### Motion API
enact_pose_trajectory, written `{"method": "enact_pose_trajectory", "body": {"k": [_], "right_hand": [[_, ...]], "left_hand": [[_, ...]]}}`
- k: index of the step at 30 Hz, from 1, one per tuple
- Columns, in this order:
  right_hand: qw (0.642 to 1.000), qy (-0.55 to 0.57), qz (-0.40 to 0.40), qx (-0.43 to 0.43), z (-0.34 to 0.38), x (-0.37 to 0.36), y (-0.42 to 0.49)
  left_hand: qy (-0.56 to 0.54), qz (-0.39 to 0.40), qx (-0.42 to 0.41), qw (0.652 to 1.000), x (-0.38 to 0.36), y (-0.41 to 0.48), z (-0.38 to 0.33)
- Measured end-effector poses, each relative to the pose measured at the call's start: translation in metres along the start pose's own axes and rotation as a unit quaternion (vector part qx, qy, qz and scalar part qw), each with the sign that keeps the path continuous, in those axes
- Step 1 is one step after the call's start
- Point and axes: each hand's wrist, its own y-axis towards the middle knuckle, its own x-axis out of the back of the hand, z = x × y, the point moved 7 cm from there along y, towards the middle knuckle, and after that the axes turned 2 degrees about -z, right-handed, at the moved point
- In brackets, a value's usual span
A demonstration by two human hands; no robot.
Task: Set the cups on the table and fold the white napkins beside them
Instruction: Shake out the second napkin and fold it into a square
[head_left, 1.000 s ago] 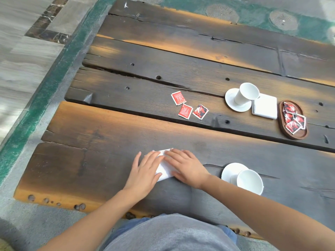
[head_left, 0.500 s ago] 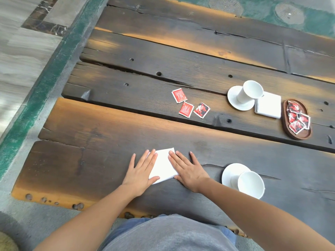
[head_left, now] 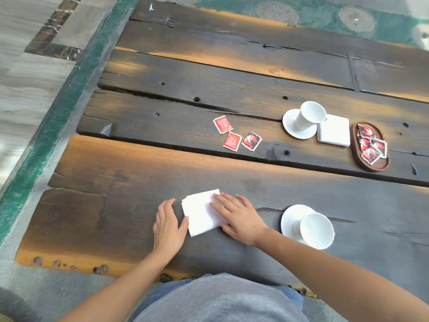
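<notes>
Packets show red wrappers with illegible print near napkin.

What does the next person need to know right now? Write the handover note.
Left hand: open, flat on the table, thumb at the near napkin's left edge.
Right hand: open, fingers pressing flat on the near napkin.
Near cup is on its saucer, right of that napkin, apart from it.
Far cup is on its saucer, with the far napkin folded square beside it.
Done: both cups set, far napkin folded.
Left: the near napkin looks folded; probably finish pressing it and slide it beside the near cup.
</notes>
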Motion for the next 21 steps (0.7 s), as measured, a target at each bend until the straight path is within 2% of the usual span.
{"method": "enact_pose_trajectory", "body": {"k": [2,4,9,21], "right_hand": [[0.999,-0.012,0.029,0.014,0.008,-0.010,-0.001],[0.999,-0.006,0.045,-0.004,0.009,-0.016,-0.001],[0.999,-0.007,0.025,-0.044,0.007,-0.018,-0.019],[0.992,0.000,-0.024,-0.128,-0.020,-0.013,-0.081]], "left_hand": [[-0.053,0.036,0.035,0.997,-0.008,-0.001,-0.002],[-0.094,0.071,0.035,0.992,-0.017,-0.003,-0.009],[-0.176,0.093,0.048,0.979,-0.026,-0.001,-0.029],[-0.220,0.190,0.054,0.955,-0.074,-0.014,-0.090]]}}
